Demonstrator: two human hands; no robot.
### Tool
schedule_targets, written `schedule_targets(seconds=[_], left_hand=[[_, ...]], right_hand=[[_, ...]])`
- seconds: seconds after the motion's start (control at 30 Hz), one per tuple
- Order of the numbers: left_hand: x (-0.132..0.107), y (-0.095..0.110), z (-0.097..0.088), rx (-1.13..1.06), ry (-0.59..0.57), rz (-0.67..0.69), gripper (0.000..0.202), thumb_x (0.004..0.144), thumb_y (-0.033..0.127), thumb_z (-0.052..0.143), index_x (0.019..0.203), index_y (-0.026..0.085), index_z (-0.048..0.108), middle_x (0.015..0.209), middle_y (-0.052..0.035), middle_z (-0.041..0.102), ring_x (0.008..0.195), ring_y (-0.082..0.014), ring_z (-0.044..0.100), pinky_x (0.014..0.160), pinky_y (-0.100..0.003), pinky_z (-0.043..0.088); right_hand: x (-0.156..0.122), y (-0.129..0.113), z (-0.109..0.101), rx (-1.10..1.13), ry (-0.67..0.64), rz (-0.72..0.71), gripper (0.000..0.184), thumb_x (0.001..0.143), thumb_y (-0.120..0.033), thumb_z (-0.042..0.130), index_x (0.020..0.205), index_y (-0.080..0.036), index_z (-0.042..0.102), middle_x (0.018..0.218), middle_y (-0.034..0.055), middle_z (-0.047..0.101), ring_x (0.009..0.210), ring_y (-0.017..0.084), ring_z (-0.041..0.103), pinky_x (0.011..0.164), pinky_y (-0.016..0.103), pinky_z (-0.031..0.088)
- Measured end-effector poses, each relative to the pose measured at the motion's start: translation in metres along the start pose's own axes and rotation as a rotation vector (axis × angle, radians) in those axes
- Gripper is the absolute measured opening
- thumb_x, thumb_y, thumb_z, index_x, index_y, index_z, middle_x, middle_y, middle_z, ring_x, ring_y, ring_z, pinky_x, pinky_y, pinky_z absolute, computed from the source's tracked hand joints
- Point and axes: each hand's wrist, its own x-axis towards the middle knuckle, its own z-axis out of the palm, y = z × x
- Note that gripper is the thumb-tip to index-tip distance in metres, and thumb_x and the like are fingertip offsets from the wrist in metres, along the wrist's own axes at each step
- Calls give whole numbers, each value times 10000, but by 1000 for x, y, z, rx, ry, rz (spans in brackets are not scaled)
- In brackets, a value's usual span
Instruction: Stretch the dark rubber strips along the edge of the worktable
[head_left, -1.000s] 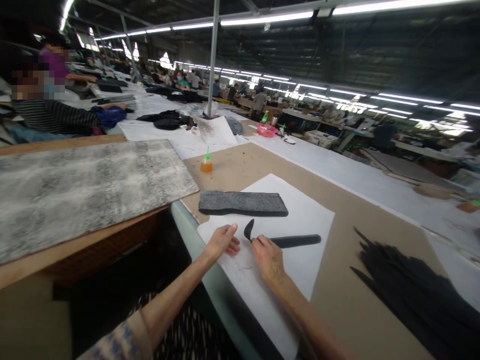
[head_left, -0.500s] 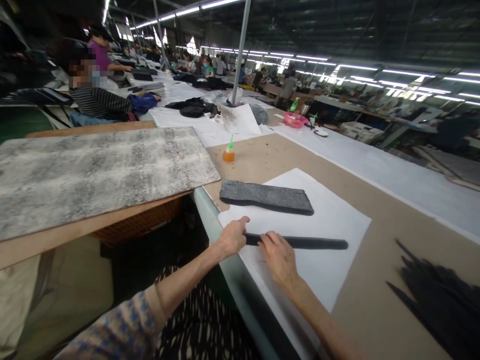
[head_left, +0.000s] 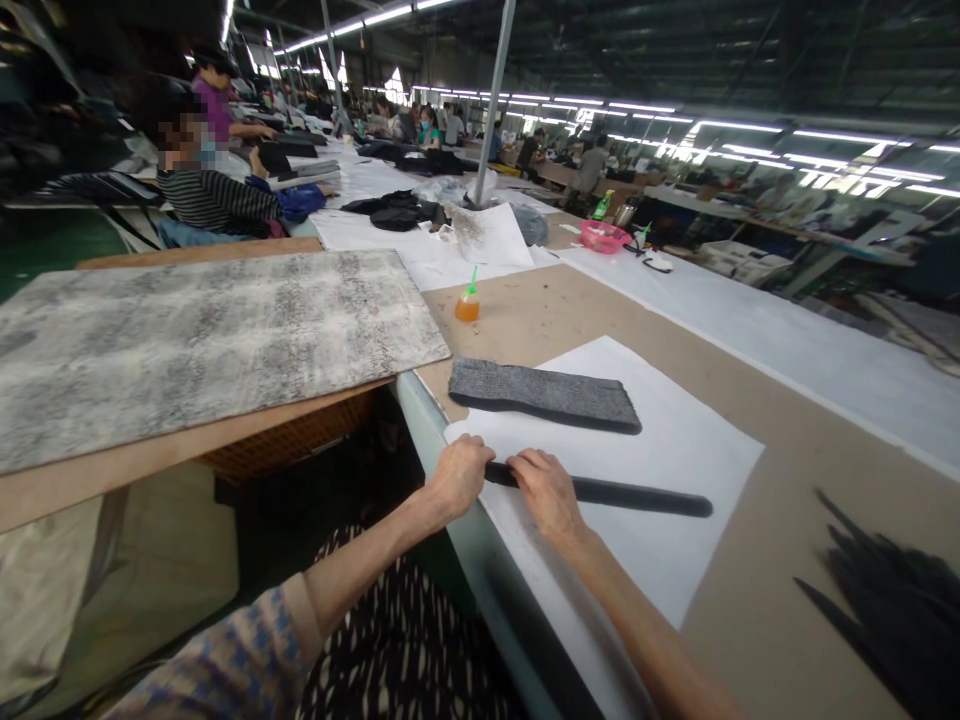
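Observation:
A long narrow black fabric strip [head_left: 645, 496] lies across a white paper sheet [head_left: 697, 470] at the table's near edge. At its left end my left hand [head_left: 459, 478] is closed, thumb and fingers gripping the tip. Just to the right, my right hand [head_left: 547, 492] pinches the strip near that same end, its fingers bent close together. The rest of the strip trails to the right, flat on the paper. Behind it rests a stack of dark grey textile strips [head_left: 544, 390], partly on the paper.
A small bottle of orange liquid [head_left: 467, 305] with a green nozzle stands farther back. At the right lies a pile of black pieces [head_left: 892, 600]. A mottled grey board [head_left: 210, 345] covers the left side. A co-worker in a striped top [head_left: 217, 200] sits beyond it.
My right hand has slid slightly left along the strip, closer to my left hand. The left thumb, raised before, is now down against the fingers. The view has shifted a little.

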Motion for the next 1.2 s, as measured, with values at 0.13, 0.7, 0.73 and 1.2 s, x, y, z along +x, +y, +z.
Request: schedule_targets(seconds=[0.13, 0.7, 0.73, 1.2], left_hand=[[-3, -4, 4, 74, 26, 55, 221, 814, 86, 451, 789, 188, 647, 818, -46, 593, 831, -200, 505, 671, -291, 409], [-16, -13, -10, 333, -99, 512, 277, 735, 70, 464, 1008, 81, 507, 914, -123, 509, 838, -245, 430, 754, -363, 387], [-17, -13, -10, 320, -108, 509, 311, 718, 68, 479, 1028, 74, 499, 929, -127, 509, 845, -246, 433, 764, -364, 386], [-37, -34, 5, 33, 55, 384, 363, 768, 60, 461, 1122, 122, 505, 1092, -117, 531, 1018, -234, 457, 913, -350, 397]], right_hand=[[-5, 3, 6, 1, 77, -45, 190, 866, -117, 459, 909, -194, 627, 830, 32, 590, 786, 160, 508, 716, 288, 400], [-9, 8, -8, -157, -21, -314, 210, 866, -90, 413, 938, -136, 605, 835, 61, 530, 783, 169, 446, 721, 300, 392], [-9, 8, -9, -171, -33, -319, 209, 865, -91, 417, 953, -134, 601, 836, 61, 529, 783, 169, 446, 721, 299, 391], [-5, 4, -13, -270, -83, -374, 351, 845, -71, 437, 1169, -174, 520, 859, 57, 534, 793, 177, 462, 738, 321, 369]])
